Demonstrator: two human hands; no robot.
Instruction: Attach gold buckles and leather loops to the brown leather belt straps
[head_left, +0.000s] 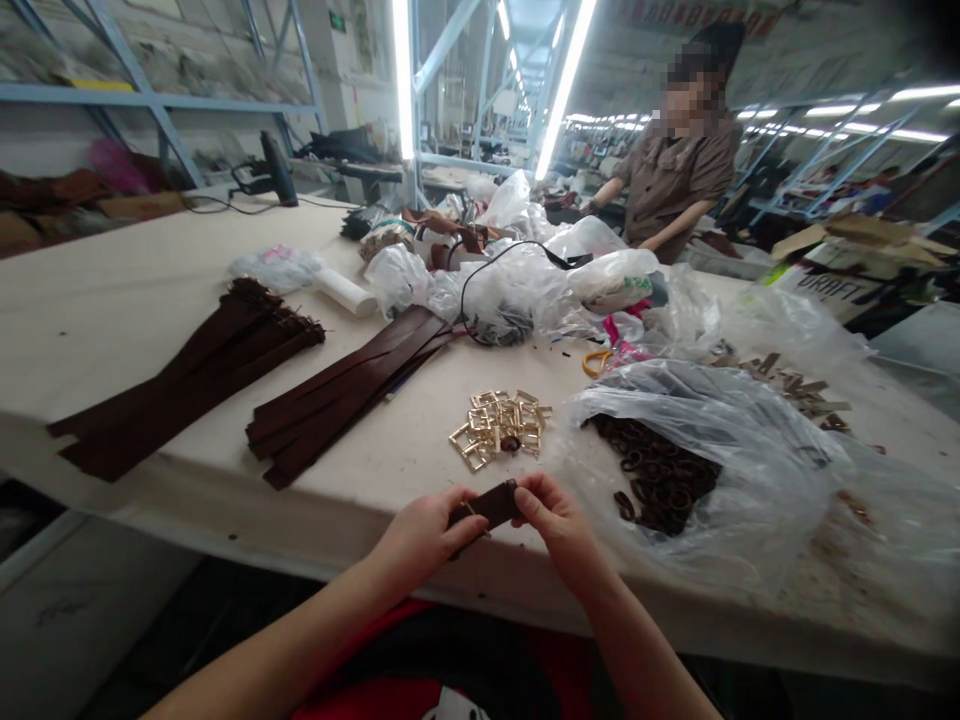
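Observation:
Near the table's front edge, a short dark brown leather strap is held between both hands. My left hand pinches one end, where a bit of gold metal, perhaps a buckle, shows by the thumb. My right hand grips the other end between thumb and fingers. Just beyond them lies a pile of gold buckles, with one small brown loop on it. To the right, a clear plastic bag lies open with many dark brown leather loops inside.
Two bundles of brown leather straps, one farther left and one nearer, lie on the pale table. Plastic bags heap up behind. Yellow-handled scissors lie right of centre. A co-worker stands across the table.

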